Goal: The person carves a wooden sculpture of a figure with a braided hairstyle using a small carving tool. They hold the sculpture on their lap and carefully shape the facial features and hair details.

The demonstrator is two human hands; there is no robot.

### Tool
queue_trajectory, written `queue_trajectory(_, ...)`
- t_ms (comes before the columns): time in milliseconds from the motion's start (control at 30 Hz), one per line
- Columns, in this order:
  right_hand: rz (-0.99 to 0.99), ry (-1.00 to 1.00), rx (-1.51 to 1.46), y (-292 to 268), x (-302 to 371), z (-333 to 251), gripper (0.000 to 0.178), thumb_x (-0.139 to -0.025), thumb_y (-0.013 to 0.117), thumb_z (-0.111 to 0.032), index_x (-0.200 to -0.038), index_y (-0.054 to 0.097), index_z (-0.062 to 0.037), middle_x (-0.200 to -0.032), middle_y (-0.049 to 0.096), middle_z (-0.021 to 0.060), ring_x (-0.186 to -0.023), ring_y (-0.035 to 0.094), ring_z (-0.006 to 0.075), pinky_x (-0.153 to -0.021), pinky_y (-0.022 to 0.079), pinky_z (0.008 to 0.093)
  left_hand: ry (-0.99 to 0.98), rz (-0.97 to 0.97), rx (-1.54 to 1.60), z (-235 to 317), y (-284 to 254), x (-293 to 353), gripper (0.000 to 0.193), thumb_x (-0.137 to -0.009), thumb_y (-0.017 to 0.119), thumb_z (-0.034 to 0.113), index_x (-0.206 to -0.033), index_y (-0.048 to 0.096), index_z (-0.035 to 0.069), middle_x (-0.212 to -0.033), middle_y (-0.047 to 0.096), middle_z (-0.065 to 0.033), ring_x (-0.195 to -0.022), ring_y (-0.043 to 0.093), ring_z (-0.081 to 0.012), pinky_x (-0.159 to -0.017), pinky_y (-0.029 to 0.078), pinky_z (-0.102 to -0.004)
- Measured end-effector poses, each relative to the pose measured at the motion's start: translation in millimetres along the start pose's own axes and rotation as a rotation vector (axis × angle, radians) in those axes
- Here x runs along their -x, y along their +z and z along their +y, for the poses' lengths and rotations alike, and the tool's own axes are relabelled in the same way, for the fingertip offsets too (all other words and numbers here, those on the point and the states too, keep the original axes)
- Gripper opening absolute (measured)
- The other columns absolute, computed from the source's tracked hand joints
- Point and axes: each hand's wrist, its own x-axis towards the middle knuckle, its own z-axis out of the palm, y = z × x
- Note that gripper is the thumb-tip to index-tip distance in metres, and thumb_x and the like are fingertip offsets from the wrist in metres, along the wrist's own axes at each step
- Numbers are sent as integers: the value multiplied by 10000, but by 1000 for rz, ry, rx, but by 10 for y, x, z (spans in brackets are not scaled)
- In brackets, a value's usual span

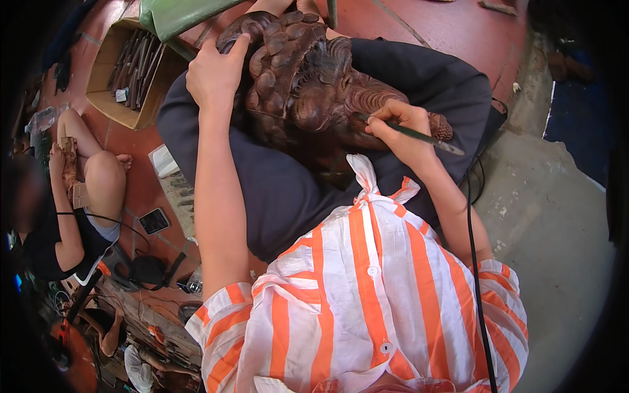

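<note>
A large dark brown wood carving (pixel 308 78), cut with rounded knobs, curls and ridged bands, lies across my lap on dark cloth (pixel 275 190). My left hand (pixel 219 69) grips its upper left edge, thumb on top and the other fingers partly hidden. On the carving's right side, my right hand (pixel 403 131) is closed round a slim tool (pixel 426 137) with a dark green shaft. One end of that tool points at the ridged wood; the paler, flatter end sticks out to the right. Its exact kind I cannot make out.
A cardboard box (pixel 108 108) of thin dark tools stands at left, near a green plastic seat (pixel 183 13). A phone (pixel 154 221) lies on the red tiles. Another person (pixel 78 190) sits at left holding a wooden piece. A black cable (pixel 477 281) hangs along my right arm.
</note>
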Motion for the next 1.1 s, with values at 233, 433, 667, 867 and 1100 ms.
queue_trajectory(233, 2, 7, -59, 26, 1, 50, 81, -809, 646, -18, -776, 648, 56, -732, 677, 65, -696, 657, 96, -637, 498, 224, 15, 27, 7, -4, 2, -7, 672, -764, 612, 608, -1060, 681, 10, -927, 682, -283, -929, 656, -446, -848, 513, -491)
queue_trajectory(433, 61, -67, -37, 70, -125, -45, 93, -815, 653, -28, -792, 649, 62, -726, 678, 59, -678, 653, 101, -634, 499, 229, 22, 18, 12, 23, 17, -6, 677, -766, 610, 608, -1060, 680, 2, -937, 682, -281, -938, 657, -441, -849, 514, -485)
queue_trajectory(667, 34, -50, -38, 75, -81, -37, 82, -808, 657, -17, -783, 647, 60, -727, 680, 72, -712, 664, 106, -662, 517, 228, 17, 16, -3, -6, -12, -26, 685, -767, 611, 609, -1075, 677, 1, -939, 683, -277, -932, 659, -441, -839, 518, -487)
queue_trajectory(867, -13, 10, 61, 4, 7, -96, 75, -798, 658, -4, -770, 643, 64, -756, 694, 83, -708, 663, 103, -652, 513, 231, 17, 20, -10, -32, -2, -13, 681, -769, 610, 604, -1082, 675, 2, -931, 683, -281, -929, 660, -442, -837, 520, -486)
queue_trajectory(1100, 40, -3, -20, 76, 39, -15, 78, -798, 665, -16, -771, 646, 55, -755, 692, 69, -706, 657, 95, -646, 506, 225, 7, 9, -7, -3, -11, -6, 676, -765, 612, 604, -1059, 680, -1, -917, 681, -286, -919, 659, -447, -834, 518, -489)
